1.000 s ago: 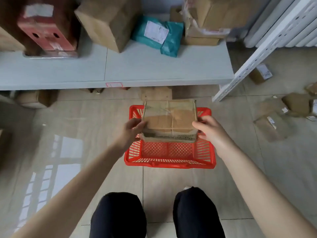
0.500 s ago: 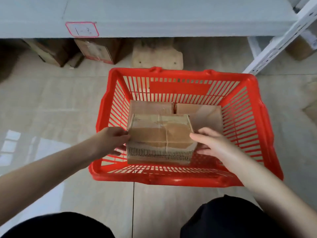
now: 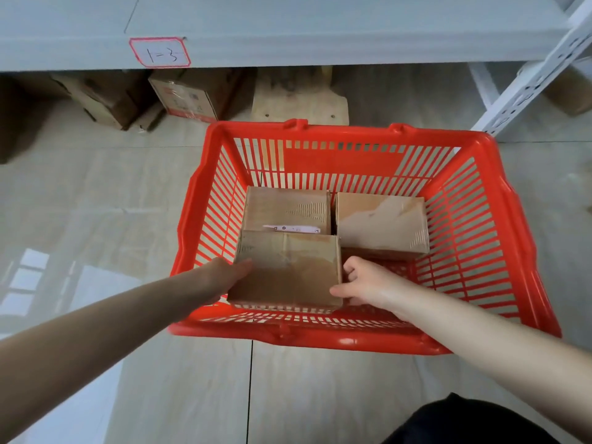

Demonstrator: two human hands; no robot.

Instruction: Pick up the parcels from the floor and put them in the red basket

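Near edge, lower centre: red basket [image 3: 352, 341] on the tiled floor.

Inside, near-left corner: near parcel [image 3: 285, 270], a plain cardboard box, top face up and level. Long axis reads left to right, parallel to the near rim; the tape seam runs near to far.

Left hand [image 3: 224, 277] is on its left side, thumb on the top face, fingers hidden below. Right hand [image 3: 368, 283] has curled fingers clamped against its right face.

Can't tell if the box is seated yet.

Risks: right knuckles pinched against the far-right parcel [image 3: 381, 222]. The far edge butts the labelled parcel [image 3: 286, 209] and could ride up on it and sit crooked if let go early.

Beyond: shelf tag [image 3: 159, 52], stored boxes [image 3: 192, 94] underneath.
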